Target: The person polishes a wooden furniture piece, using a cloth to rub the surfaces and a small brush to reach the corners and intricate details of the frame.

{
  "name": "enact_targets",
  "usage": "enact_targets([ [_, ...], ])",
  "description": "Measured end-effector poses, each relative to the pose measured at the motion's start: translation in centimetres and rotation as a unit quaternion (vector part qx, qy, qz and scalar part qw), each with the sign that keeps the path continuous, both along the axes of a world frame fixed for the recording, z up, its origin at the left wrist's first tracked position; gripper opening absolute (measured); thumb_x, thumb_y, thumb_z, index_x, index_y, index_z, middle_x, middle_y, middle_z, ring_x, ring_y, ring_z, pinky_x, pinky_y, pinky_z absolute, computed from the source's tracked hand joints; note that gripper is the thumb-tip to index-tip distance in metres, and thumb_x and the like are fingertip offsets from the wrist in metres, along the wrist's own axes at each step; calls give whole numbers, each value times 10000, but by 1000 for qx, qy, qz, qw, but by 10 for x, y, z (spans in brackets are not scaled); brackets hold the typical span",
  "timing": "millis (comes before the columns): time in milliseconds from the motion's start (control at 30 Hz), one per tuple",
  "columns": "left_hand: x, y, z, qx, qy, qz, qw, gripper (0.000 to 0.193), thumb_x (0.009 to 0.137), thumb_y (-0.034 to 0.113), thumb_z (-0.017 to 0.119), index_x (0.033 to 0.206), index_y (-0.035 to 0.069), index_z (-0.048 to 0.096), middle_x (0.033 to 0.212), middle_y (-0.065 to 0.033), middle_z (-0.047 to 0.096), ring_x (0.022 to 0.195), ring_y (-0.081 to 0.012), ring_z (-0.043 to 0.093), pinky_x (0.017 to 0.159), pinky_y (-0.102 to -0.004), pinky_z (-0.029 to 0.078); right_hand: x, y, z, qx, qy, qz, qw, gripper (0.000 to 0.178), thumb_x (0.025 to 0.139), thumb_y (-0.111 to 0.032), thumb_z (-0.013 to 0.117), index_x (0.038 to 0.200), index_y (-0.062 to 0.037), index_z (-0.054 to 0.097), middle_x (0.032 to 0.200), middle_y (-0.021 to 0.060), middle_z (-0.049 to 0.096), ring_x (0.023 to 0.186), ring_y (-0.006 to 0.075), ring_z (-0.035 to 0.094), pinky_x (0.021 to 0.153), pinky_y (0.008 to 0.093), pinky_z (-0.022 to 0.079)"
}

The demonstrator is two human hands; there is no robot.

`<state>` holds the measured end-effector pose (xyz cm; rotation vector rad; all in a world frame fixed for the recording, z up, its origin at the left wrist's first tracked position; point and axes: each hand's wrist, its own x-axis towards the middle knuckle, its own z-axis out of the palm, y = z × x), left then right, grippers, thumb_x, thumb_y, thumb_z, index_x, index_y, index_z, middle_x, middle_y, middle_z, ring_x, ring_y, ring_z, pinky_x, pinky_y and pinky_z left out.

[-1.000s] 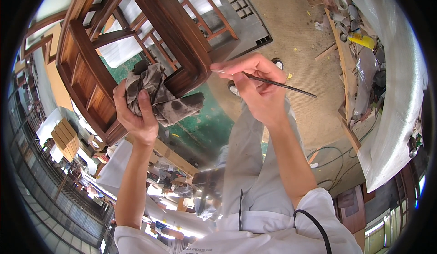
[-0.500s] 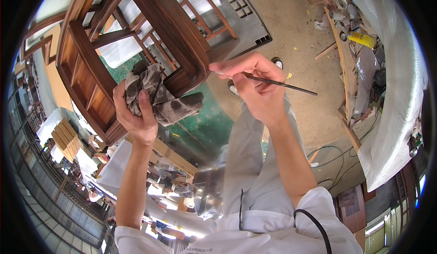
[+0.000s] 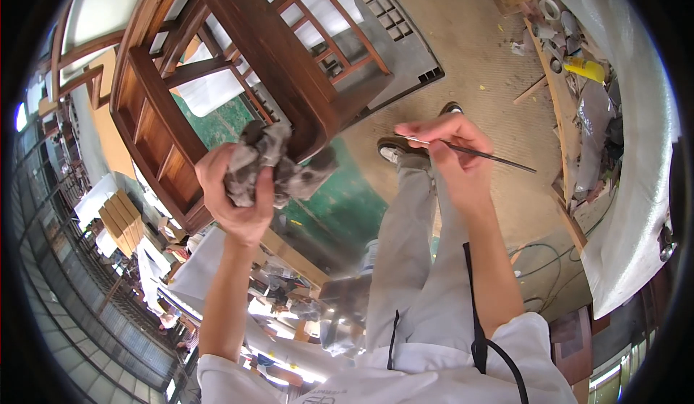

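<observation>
My left hand is closed around a crumpled, stained grey-brown rag, whose loose end hangs toward the right, blurred. The rag is by the rounded corner of a dark reddish-brown wooden furniture frame; whether it touches the wood I cannot tell. Farther right, my right hand pinches a thin paintbrush with a dark handle and a silvery part near the fingertips. The brush's tip is apart from the frame and hidden by my fingers.
Below the frame lies a green floor patch. My shoes stand on the tan floor. Along the right side, a wooden-edged shelf holds clutter, including a yellow bottle. Cables lie near my right elbow.
My right hand with the paintbrush has drawn away to the right from the frame's corner. My left hand and the rag have shifted slightly right and toward me.
</observation>
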<state>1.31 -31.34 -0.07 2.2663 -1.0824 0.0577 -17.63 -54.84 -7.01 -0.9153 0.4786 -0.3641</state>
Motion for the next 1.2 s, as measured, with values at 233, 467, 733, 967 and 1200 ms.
enact_targets([
  [233, 28, -140, 28, 64, -118, -81, 988, 403, 672, 10, 773, 1057, 96, 691, 1040, -88, 661, 980, -281, 602, 856, -367, 492, -22, -11, -2, -9, 66, -25, 997, 96, 931, 25, 502, 927, 36, 597, 969, 143, 686, 974, 243, 689, 878, 345, 542],
  [467, -55, -65, 44, 153, 68, -249, 954, 458, 674, 32, 738, 1113, 137, 656, 1033, -66, 653, 930, -249, 633, 799, -409, 506, -10, -40, 5, -85, 97, 0, 992, 148, 966, -38, 491, 988, 45, 611, 936, 117, 671, 888, 250, 704, 885, 380, 545],
  [733, -3, -7, 0, -8, 153, 108, 982, 360, 863, 38, 579, 1205, -47, 501, 1055, -165, 552, 970, -256, 549, 884, -325, 431, 54, -20, 10, 10, -46, 70, 996, 107, 954, 35, 514, 1000, 40, 610, 963, 110, 698, 960, 206, 699, 877, 310, 537],
  [967, -2, -12, -11, -24, 80, 95, 992, 366, 894, 112, 511, 1209, -74, 492, 998, -208, 574, 836, -297, 583, 796, -365, 471, 82, -9, 17, 0, -28, 109, 994, 117, 917, 61, 541, 975, 46, 642, 967, 132, 718, 950, 176, 697, 862, 295, 544],
  [1200, 0, -12, -12, -6, 42, 93, 995, 400, 883, 155, 512, 1197, -92, 490, 978, -233, 574, 807, -339, 581, 757, -385, 480, 93, -9, 14, -22, -42, 119, 992, 132, 886, 83, 551, 957, 45, 655, 976, 129, 724, 901, 149, 689, 849, 283, 547],
])
